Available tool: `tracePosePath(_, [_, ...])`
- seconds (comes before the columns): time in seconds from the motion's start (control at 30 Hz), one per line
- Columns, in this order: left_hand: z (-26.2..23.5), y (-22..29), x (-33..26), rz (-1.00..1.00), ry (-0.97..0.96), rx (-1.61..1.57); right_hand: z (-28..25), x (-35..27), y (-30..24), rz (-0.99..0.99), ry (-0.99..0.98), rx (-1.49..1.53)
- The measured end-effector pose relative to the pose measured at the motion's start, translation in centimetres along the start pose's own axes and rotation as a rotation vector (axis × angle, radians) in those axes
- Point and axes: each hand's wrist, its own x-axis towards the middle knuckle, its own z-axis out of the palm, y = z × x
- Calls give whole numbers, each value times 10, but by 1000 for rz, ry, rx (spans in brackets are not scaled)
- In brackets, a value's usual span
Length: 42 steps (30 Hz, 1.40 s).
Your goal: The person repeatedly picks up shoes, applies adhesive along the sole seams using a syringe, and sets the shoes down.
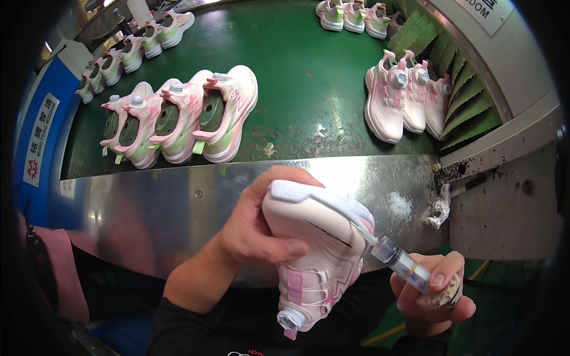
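Observation:
A pink and white sneaker (309,237) is gripped round its toe by my left hand (255,228), the thumb pressed on the upper. Its toe points up and away, and its dial closure hangs toward me. In my right hand (433,285) is a clear plastic syringe (404,264) with dark and pale matter inside. The syringe's narrow tip meets the shoe's side near the seam between sole and upper. Something whitish and crusted shows at the syringe's rear end, between the right fingers.
Beyond a metal ledge (148,207), a green conveyor belt (291,77) carries similar sneakers: a group on the left (228,113), another on the right (386,98), and more farther off. Crumpled white tissue (439,207) lies at the ledge's right end, beside green flaps (472,101).

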Motion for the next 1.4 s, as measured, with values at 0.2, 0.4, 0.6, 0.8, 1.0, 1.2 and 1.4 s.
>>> tracePosePath(0.2, [-4, -5, -2, -48, 251, -49, -14, -16, 10, 88, 2, 19])
tracePosePath(0.4, [-15, -8, 1, -160, 269, -166, -26, -40, 25, 158, 105, 334])
tracePosePath(0.6, [-20, -8, 3, -183, 244, -209, -30, -49, 38, 166, 92, 291])
tracePosePath(0.8, [-25, -10, -3, -162, 356, -281, -29, -60, 42, 174, 85, 246])
tracePosePath(1.0, [-36, -12, -4, -145, 286, -327, -34, -70, 37, 244, -24, 129])
tracePosePath(1.2, [-45, -18, 0, -155, 288, -365, -25, -96, 35, 250, 91, 113])
tracePosePath(1.4, [-46, -19, 1, -172, 354, -449, -22, -109, 36, 254, 160, 72])
